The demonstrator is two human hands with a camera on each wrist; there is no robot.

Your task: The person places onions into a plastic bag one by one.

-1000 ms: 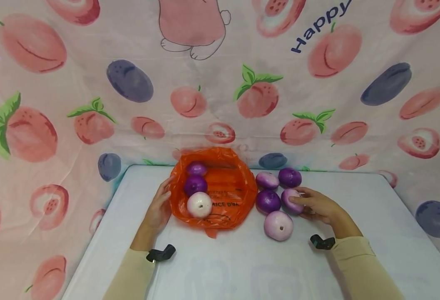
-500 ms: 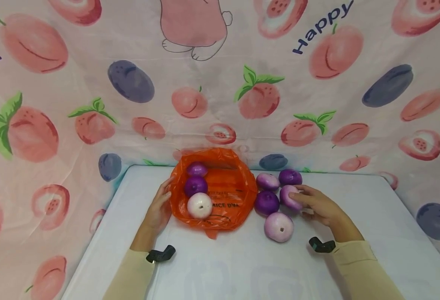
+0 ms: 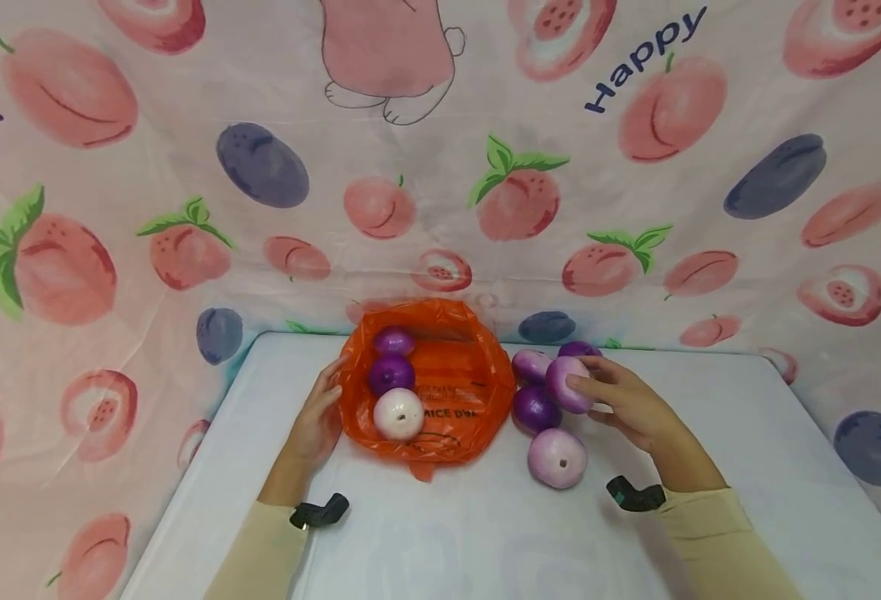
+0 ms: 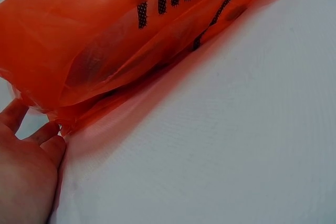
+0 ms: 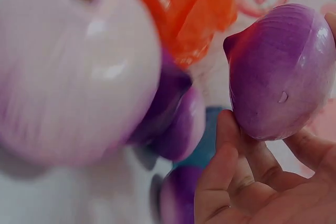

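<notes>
Onion (image 5: 281, 72) now aloft in right grip (image 3: 631, 404)

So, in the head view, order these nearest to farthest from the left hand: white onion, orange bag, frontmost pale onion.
1. Orange bag: against the left hand.
2. White onion: inside the bag, left side.
3. Frontmost pale onion: outside, right of the bag.

The bag (image 3: 498, 379) is orange, onions (image 3: 568, 387) purple and white, the backdrop (image 3: 440, 150) fruit-printed.
</notes>
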